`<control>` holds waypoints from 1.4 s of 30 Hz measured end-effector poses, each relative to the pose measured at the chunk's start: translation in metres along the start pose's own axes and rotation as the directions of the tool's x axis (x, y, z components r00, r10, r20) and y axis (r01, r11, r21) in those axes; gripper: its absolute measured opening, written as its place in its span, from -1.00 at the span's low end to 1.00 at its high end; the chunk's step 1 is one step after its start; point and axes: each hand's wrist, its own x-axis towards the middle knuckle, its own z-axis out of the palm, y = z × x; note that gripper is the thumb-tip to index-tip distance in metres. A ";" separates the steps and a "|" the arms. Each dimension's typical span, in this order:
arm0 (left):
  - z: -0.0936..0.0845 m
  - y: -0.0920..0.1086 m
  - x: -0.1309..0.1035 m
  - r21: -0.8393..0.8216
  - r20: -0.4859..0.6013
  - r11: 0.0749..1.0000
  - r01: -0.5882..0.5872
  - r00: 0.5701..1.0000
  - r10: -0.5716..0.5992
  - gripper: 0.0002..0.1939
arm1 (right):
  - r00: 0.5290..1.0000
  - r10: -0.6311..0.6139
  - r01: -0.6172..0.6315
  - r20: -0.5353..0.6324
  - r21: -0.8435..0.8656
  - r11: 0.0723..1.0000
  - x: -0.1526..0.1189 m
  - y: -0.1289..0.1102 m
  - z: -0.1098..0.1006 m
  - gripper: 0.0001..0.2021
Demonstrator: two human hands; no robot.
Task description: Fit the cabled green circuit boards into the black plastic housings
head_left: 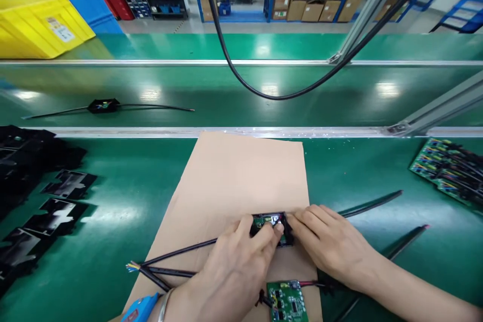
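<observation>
A small black plastic case [289, 238] with a green circuit board [260, 221] inside lies on a cardboard sheet [249, 171]. My left hand [241, 261] is closed around its left part, with fingertips pressing at the board. Against the right end of the case my right hand [328, 236] holds with its fingers together; the cable entry there is hidden. One black cable [181, 250] runs left from the case, and another cable [372, 204] extends right beyond my right hand. Below the case, a second circuit board [287, 302] with leads lies on the cardboard.
Black plastic shells [49, 216] are piled at left. Wired circuit boards [449, 171] are stacked at right. A cased unit with cables [103, 106] lies on the green surface past the metal rail [169, 132]. A blue object [140, 308] sits near my left wrist. A black cable [264, 94] hangs overhead.
</observation>
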 end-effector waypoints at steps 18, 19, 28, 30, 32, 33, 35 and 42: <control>0.005 0.003 0.000 0.122 -0.088 0.990 -0.065 0.993 0.077 -0.56 | 0.997 0.000 0.015 -0.075 0.195 0.981 -0.007 0.016 0.015 -0.74; 0.005 0.004 0.001 0.117 -0.100 0.991 -0.061 0.992 0.073 -0.57 | 0.998 -0.013 0.024 -0.068 0.169 0.985 -0.006 0.016 0.012 -0.74; -0.001 0.000 0.000 0.047 -0.019 0.997 -0.063 0.998 0.064 -0.61 | 0.984 -0.178 0.178 0.028 0.002 0.984 0.009 0.015 -0.010 -0.71; 0.001 0.000 0.000 0.044 -0.021 0.998 -0.039 0.999 0.040 -0.54 | 0.978 -0.198 0.200 0.070 -0.030 0.979 0.012 0.014 -0.011 -0.68; 0.004 0.001 0.001 0.037 -0.031 0.999 -0.019 0.999 0.020 -0.46 | 0.973 -0.215 0.220 0.085 -0.050 0.974 0.012 0.013 -0.011 -0.66; 0.004 0.001 0.002 0.027 -0.024 0.999 -0.022 0.999 0.022 -0.44 | 0.972 -0.221 0.225 0.077 -0.052 0.973 0.011 0.014 -0.010 -0.66; 0.002 0.001 0.004 0.007 -0.016 0.999 -0.039 0.999 0.039 -0.45 | 0.975 -0.219 0.221 0.040 -0.039 0.975 0.008 0.016 -0.007 -0.67; -0.001 0.003 0.005 0.021 0.011 0.998 -0.057 0.998 0.057 -0.52 | 0.999 0.005 0.008 -0.051 0.244 0.970 -0.002 0.025 0.008 -0.77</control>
